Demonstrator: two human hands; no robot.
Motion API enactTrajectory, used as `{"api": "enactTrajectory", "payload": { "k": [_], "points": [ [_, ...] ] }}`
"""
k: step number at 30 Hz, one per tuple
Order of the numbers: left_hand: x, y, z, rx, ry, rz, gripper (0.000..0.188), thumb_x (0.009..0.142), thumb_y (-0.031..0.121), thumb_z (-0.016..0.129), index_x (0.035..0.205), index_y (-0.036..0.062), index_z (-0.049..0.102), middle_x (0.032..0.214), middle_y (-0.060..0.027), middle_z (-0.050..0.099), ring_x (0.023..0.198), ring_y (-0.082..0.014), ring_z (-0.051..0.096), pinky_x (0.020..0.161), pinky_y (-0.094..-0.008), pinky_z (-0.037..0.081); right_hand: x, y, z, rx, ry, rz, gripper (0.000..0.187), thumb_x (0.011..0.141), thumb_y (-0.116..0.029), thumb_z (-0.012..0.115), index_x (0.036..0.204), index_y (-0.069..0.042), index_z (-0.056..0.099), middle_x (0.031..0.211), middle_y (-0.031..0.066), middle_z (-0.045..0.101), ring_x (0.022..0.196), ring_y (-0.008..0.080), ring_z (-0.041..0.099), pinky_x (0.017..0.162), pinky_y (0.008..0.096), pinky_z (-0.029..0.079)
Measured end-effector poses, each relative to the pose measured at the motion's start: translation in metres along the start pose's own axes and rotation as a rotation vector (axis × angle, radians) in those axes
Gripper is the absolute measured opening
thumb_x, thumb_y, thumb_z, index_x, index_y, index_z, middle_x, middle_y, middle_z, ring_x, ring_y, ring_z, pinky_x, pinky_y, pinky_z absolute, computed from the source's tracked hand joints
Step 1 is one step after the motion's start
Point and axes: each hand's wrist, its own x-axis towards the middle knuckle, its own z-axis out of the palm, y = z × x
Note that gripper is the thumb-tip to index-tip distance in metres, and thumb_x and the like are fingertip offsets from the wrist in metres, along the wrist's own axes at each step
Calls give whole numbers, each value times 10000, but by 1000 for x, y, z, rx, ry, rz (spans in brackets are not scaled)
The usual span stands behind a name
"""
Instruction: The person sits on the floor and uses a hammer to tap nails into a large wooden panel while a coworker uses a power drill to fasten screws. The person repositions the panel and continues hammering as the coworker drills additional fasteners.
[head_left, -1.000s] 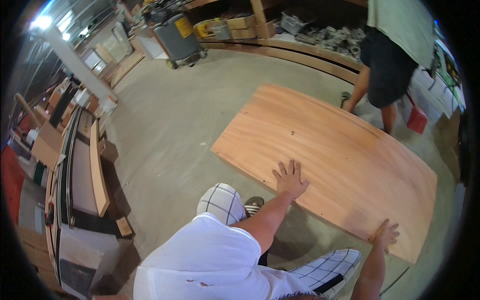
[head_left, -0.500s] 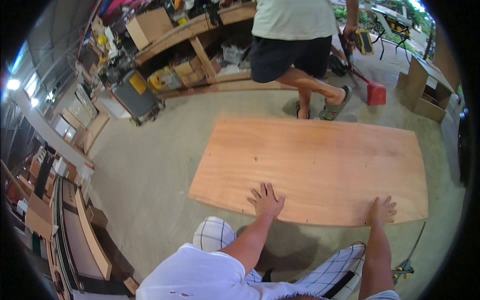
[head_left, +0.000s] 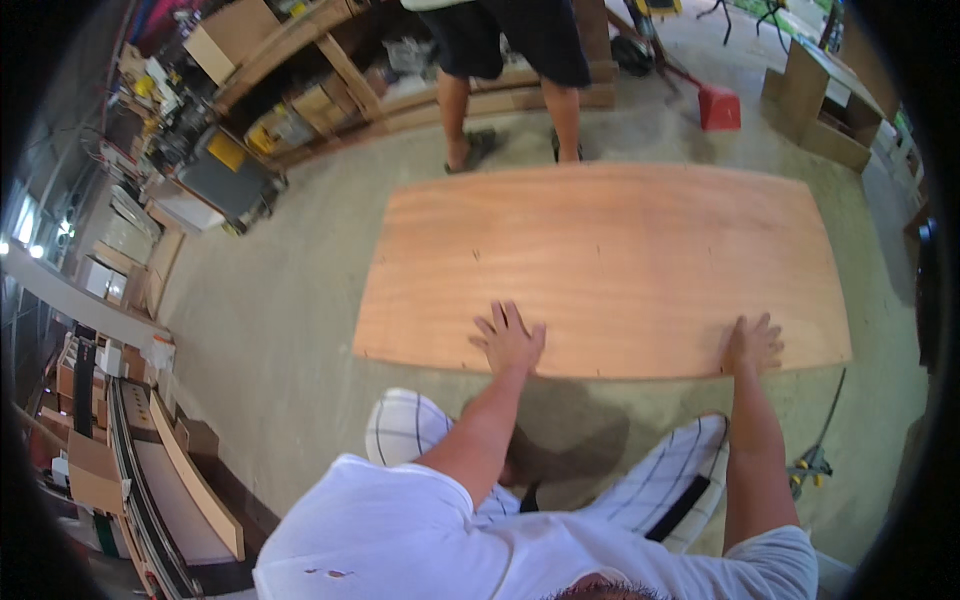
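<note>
A large light-brown plywood panel [head_left: 600, 270] lies flat in front of me, with small dark marks scattered on its face. My left hand [head_left: 510, 340] rests on its near part, left of the middle, fingers spread. Toward the near right corner my right hand [head_left: 755, 345] lies on the wood with its fingers stretched out. Neither hand grips anything. What supports the panel from below is hidden.
A bar clamp [head_left: 812, 460] lies on the floor by my right arm. Beyond the panel a person [head_left: 510, 60] stands at a cluttered wooden workbench [head_left: 350, 75]. A red dustpan [head_left: 718, 107] and a wooden cabinet [head_left: 825, 105] are at the far right.
My view has tilted, so the panel and both hands appear higher. The person beyond has turned and moved left toward the workbench. Both my hands remain flat on the panel.
</note>
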Motion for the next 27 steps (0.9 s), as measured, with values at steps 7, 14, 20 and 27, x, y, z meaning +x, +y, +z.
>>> {"api": "enactTrajectory", "payload": {
  "k": [7,14,20,27],
  "points": [
    [2,4,-6,37,-41,-21,863,940,611,513,1616,137,262,1691,-110,179,1523,-520,117,1169,-734,146,4,-2,10,14,38,-10,770,999,-664,393,1633,-258,234,1704,158,156,1543,471,157,1175,709,177],
    [2,2,-4,38,-31,-31,873,935,620,508,1617,131,268,1701,-102,166,1528,-521,108,1174,-732,128,1,-2,8,12,41,-11,770,996,-673,384,1629,-258,244,1703,141,176,1542,465,170,1165,710,192],
    [0,1,-4,57,-34,-31,893,931,626,506,1633,142,242,1712,-101,170,1539,-512,100,1189,-721,92,0,2,9,20,49,-5,789,979,-692,397,1627,-268,252,1700,142,182,1546,455,166,1176,697,187],
    [-2,-1,-3,20,-38,-22,884,933,606,521,1629,132,253,1710,-115,176,1538,-512,100,1191,-721,79,3,1,6,76,15,15,801,971,-685,429,1630,-269,246,1710,143,150,1554,457,126,1192,696,153]
  ]
}}
